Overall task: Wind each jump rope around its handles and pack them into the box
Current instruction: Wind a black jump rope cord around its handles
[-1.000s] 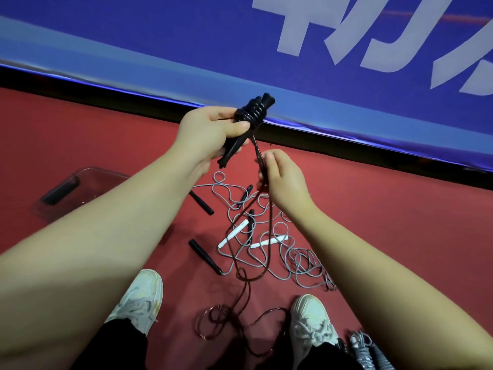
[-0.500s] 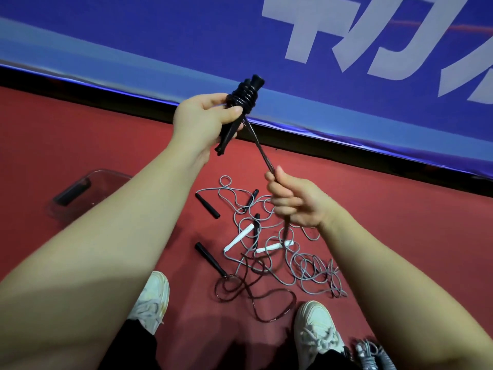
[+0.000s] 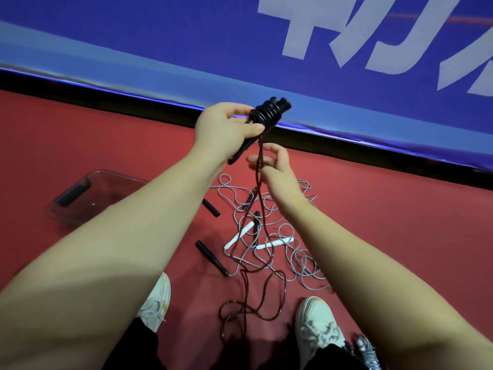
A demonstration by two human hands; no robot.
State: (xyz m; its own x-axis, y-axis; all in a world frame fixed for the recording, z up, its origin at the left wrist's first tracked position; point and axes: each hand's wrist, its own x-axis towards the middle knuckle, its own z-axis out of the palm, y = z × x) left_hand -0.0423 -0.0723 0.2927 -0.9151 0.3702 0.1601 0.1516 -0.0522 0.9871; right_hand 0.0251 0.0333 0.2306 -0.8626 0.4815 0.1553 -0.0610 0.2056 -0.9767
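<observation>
Clear box (image 3: 88,193) sits on the floor (image 3: 400,236), well left of the fingers. The dark rope (image 3: 261,145) drops from the coils through the right hand (image 3: 277,172), whose fingers curl loosely round it to feed slack. The left hand (image 3: 221,126) clamps the paired black handles (image 3: 240,153), steadying them for winding.

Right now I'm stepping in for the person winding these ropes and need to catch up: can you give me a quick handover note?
Left hand grips the black handles, several coils of dark rope wound round them.
Right hand curls loosely round the same rope just below; its long tail loops on the red floor.
Clear box sits on the floor at left, something black inside.
Done: this rope partly wound. Left: finish it, box it, then sort the grey tangle with white handles.
</observation>
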